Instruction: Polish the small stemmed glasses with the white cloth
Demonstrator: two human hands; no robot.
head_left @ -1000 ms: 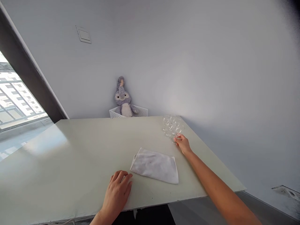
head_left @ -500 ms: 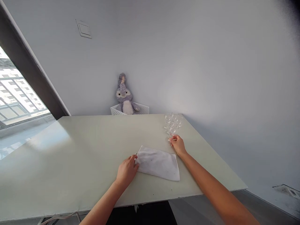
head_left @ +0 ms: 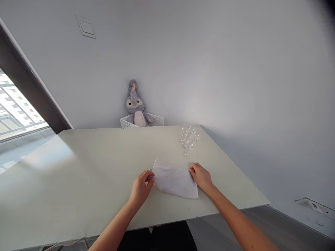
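White cloth (head_left: 174, 181) lies between both hands (head_left: 143, 184)

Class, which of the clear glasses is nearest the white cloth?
The frontmost glass, at the cluster's near tip: the other glasses all sit farther back from the white cloth.

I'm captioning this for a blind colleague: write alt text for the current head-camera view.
Two bare hands, left hand and right hand, grip opposite sides of a folded white cloth on a pale table. Clear glassware stands clustered beyond; behind the table, a plush toy sits in a white basket.
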